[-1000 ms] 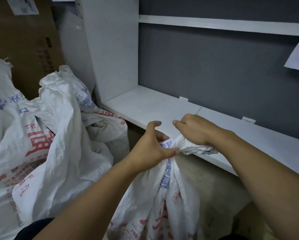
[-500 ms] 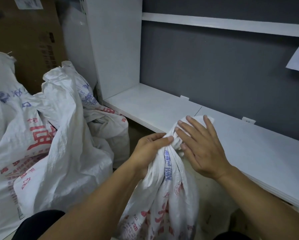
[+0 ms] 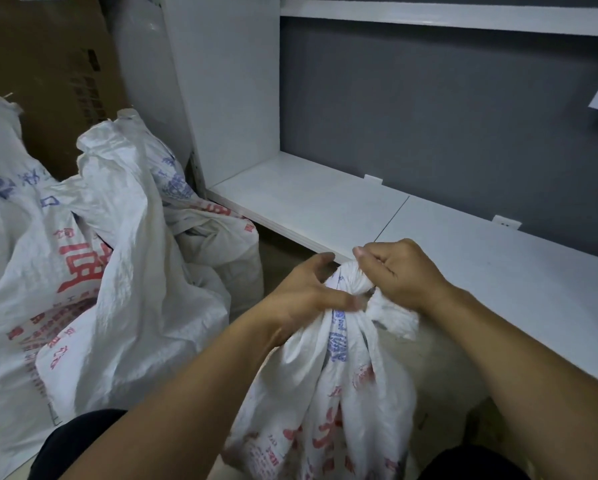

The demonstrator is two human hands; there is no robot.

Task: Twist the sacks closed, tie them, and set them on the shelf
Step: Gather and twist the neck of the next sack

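Observation:
A white woven sack [image 3: 328, 393] with red and blue print stands in front of me, its top gathered into a twisted neck. My left hand [image 3: 308, 289] grips that neck just below the twist, thumb across the front. My right hand [image 3: 399, 271] is curled round the bunched top of the sack, above and to the right of my left hand. The white shelf board [image 3: 498, 271] lies just behind both hands, level with them.
Two more white printed sacks, one large [image 3: 83, 271] and one smaller [image 3: 214, 230], slump open at the left. A brown cardboard box [image 3: 48, 81] stands behind them. A white upright panel [image 3: 228, 98] bounds the shelf's left end, with a grey back wall and an upper shelf [image 3: 446, 15].
My right hand went from lying flat with spread fingers on the sack's top to gripping the bunched top. My left hand stays on the neck.

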